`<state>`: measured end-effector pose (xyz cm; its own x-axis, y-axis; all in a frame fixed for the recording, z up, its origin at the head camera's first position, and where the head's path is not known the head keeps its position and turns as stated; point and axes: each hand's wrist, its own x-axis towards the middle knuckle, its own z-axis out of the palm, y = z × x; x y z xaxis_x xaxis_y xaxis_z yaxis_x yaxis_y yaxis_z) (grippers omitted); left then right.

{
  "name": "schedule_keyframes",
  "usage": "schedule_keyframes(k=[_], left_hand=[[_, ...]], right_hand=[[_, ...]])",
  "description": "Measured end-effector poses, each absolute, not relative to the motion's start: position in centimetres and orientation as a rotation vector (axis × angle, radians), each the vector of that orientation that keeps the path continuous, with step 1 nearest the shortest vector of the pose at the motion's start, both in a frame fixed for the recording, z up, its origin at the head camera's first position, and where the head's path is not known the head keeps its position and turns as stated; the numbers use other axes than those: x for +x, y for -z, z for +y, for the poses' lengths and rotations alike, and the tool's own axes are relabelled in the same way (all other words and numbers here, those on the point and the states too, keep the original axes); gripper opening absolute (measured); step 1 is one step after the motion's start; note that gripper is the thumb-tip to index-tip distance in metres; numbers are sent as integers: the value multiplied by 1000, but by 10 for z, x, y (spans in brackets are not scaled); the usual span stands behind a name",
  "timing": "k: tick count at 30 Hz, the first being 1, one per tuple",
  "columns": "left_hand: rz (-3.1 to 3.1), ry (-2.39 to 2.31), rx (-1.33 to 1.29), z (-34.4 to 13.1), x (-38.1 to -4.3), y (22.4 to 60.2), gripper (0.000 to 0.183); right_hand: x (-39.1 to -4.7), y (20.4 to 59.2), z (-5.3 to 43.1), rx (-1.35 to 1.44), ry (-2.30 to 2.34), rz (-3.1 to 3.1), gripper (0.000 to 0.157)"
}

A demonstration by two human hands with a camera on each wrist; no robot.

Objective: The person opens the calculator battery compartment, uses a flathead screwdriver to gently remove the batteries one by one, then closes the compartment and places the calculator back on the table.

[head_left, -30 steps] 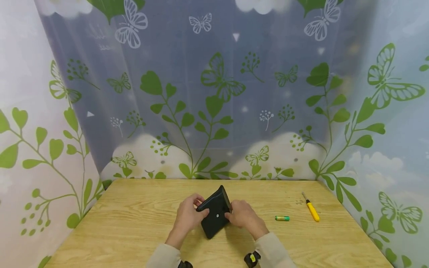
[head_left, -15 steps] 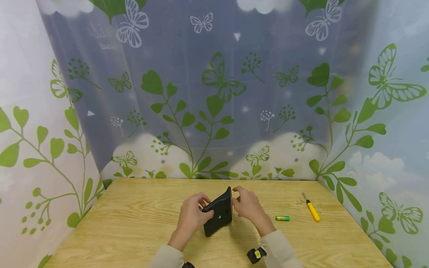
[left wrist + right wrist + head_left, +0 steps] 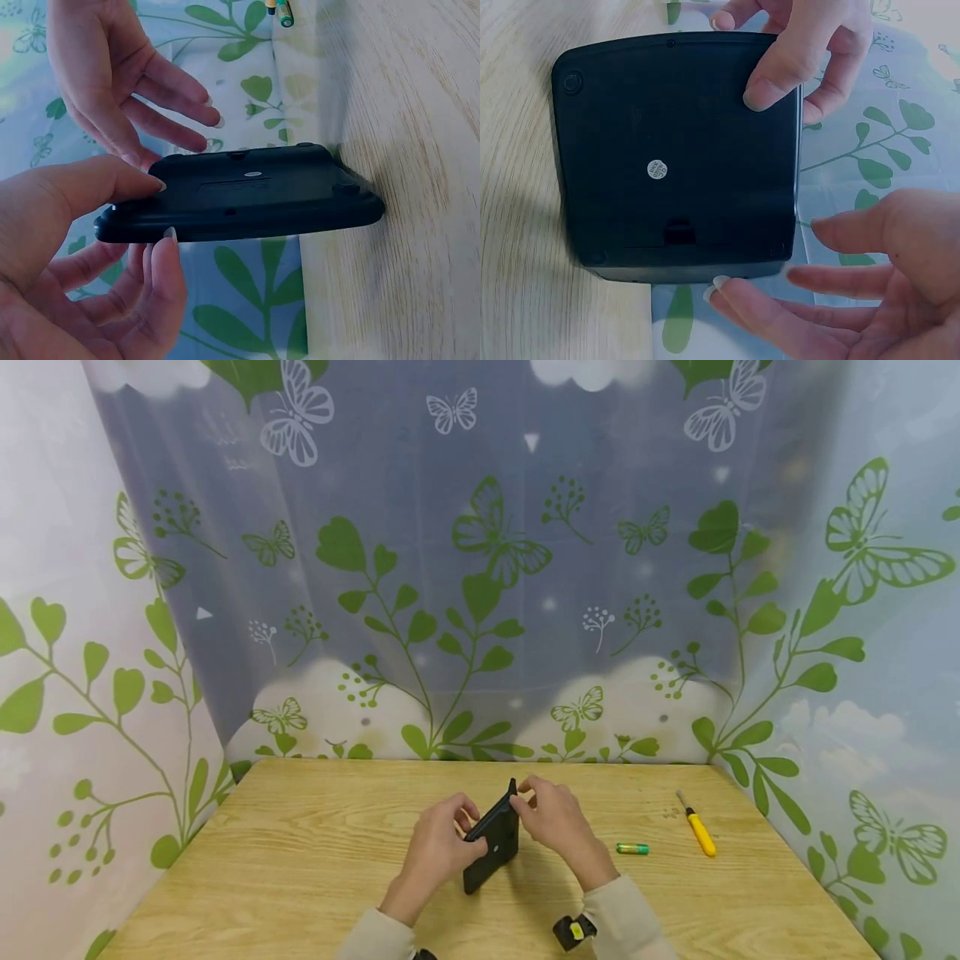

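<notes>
A black flat device that looks like a desk calculator (image 3: 493,853) stands tilted on its edge on the wooden table, its underside towards me. That underside carries a round white sticker (image 3: 657,169), rubber feet and a small notch (image 3: 679,232) near one end. My left hand (image 3: 438,843) grips one side, thumb on the underside and fingers behind. At the opposite end is my right hand (image 3: 558,817), with fingers spread and fingertips right at the upper corner and edge; its thumb is apart from the case in the right wrist view. The calculator's front is hidden.
Right of the hands lies a green battery (image 3: 632,849) on the table (image 3: 300,843). Farther right is a screwdriver (image 3: 699,831) with a yellow handle, and tiny pieces like screws (image 3: 670,815) lie beside its tip. A patterned curtain (image 3: 420,568) hangs behind the table's back edge.
The calculator has turned more edge-on to the head view. My right hand has let go of its right side and moved up to the top corner. The left hand has shifted slightly right.
</notes>
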<state>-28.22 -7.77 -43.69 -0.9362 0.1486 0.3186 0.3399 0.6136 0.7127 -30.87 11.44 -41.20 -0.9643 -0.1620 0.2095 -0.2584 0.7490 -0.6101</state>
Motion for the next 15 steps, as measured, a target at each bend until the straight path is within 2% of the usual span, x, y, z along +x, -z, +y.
schedule_keyframes(k=[6,15], left_hand=[[-2650,1219,-474,-73,-279,436,27],[-2676,1303,-659,-72,-277,437,25]], right_hand=[[-308,410,114,349,-975,-2798,42],[-305,411,115,390,-991,-2810,25]])
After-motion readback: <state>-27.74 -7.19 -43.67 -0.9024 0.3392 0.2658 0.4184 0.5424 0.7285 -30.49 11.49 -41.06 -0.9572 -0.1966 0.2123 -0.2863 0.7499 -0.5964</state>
